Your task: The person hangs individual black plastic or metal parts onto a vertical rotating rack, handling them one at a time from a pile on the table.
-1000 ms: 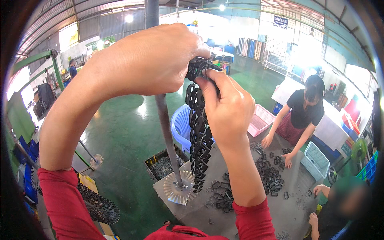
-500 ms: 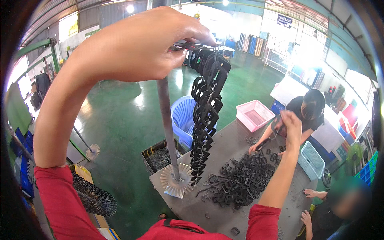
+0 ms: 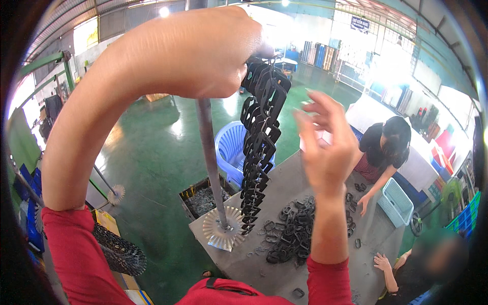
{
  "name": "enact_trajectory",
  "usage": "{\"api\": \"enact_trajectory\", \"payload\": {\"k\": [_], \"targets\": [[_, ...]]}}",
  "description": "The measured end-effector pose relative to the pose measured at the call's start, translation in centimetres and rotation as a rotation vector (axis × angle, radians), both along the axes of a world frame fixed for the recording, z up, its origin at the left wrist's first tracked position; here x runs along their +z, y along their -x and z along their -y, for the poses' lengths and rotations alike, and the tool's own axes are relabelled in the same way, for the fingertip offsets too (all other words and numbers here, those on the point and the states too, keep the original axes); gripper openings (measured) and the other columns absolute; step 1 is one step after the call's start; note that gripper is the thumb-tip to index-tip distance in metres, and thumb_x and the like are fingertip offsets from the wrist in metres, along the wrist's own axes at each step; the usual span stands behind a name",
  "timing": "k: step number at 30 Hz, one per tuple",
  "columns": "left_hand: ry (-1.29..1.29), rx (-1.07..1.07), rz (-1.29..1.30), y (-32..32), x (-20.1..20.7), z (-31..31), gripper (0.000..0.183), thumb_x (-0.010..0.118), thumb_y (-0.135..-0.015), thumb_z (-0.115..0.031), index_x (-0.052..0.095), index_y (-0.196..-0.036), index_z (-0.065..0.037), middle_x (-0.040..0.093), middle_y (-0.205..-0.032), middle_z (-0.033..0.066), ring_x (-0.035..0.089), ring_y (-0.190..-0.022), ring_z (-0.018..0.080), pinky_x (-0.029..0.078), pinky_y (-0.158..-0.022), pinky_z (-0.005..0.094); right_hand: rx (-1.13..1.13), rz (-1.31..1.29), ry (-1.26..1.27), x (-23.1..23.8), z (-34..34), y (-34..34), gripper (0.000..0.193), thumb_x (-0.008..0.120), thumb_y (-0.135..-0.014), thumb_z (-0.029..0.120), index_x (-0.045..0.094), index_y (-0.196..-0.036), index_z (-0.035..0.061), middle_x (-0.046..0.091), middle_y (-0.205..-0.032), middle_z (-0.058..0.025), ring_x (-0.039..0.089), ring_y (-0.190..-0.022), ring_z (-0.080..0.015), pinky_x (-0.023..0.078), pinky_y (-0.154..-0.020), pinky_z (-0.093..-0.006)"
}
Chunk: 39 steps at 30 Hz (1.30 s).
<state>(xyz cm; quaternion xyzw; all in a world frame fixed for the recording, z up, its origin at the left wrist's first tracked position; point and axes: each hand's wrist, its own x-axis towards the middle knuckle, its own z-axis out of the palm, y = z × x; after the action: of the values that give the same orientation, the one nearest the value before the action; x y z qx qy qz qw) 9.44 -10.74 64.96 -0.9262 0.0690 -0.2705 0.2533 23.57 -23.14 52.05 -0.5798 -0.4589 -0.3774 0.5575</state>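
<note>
High in front of me, my left hand (image 3: 223, 56) is closed at the top of a hanging string of black buckle-like frames (image 3: 262, 132); its fingertips are mostly hidden. The frames overlap in a long column down to the table. Just left of this column stands a grey metal rod (image 3: 209, 142) with a slotted round disc (image 3: 223, 229) near its foot. To the right of the string, my right hand (image 3: 330, 145) is raised, fingers apart, with nothing seen in it. Below it, a pile of loose black frames (image 3: 292, 229) lies on the grey table (image 3: 239, 264), partly covered by my forearm.
A co-worker (image 3: 386, 147) reaches over the table's far right; another person's hand (image 3: 382, 262) rests at the near right edge. A light blue basket (image 3: 397, 202) stands between them. Beyond the table are a blue chair (image 3: 231, 147) and a bin of scraps (image 3: 201, 201).
My right hand has moved left toward the hanging string, and its fingers have spread. The far co-worker's arm has shifted right, off the pile. My left hand stays almost in place.
</note>
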Motion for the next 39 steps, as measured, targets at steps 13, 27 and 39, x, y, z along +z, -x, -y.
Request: {"api": "enact_trajectory", "payload": {"k": [13,27,39], "targets": [[0.193,0.345,-0.18,-0.5,0.7,1.2,0.035,0.054,-0.073,0.001,0.059,-0.107,0.0,0.059,-0.108,0.0161,0.053,-0.104,0.0328,0.041,-0.091,0.039,0.555,-0.274,-0.102,2.3,-4.1,-0.8,0.009,0.066,-0.08,0.008,0.066,-0.087,0.003,0.065,-0.073,-0.0075,0.057,-0.054,-0.012,0.046,-0.052,-0.0247],[0.223,-0.121,-0.057,1.3,0.6,-2.6,0.041,0.05,-0.074,0.0,0.054,-0.115,-0.001,0.056,-0.116,0.0165,0.055,-0.104,0.0334,0.045,-0.088,0.0399,0.323,-0.729,-0.011,-4.4,9.0,-14.1,0.013,0.062,-0.084,0.011,0.062,-0.09,0.0003,0.056,-0.068,-0.002,0.052,-0.057,-0.0094,0.041,-0.051,-0.0232],[0.207,0.224,-0.174,-0.6,1.4,0.5,0.037,0.056,-0.078,-0.013,0.056,-0.113,0.001,0.058,-0.112,0.0179,0.053,-0.104,0.033,0.041,-0.093,0.0378,-0.375,-0.474,0.552,-15.9,12.4,-17.9,0.039,0.069,-0.07,0.012,0.058,-0.105,-0.0004,0.064,-0.095,-0.0133,0.062,-0.087,-0.0209,0.047,-0.08,-0.0331]]}}
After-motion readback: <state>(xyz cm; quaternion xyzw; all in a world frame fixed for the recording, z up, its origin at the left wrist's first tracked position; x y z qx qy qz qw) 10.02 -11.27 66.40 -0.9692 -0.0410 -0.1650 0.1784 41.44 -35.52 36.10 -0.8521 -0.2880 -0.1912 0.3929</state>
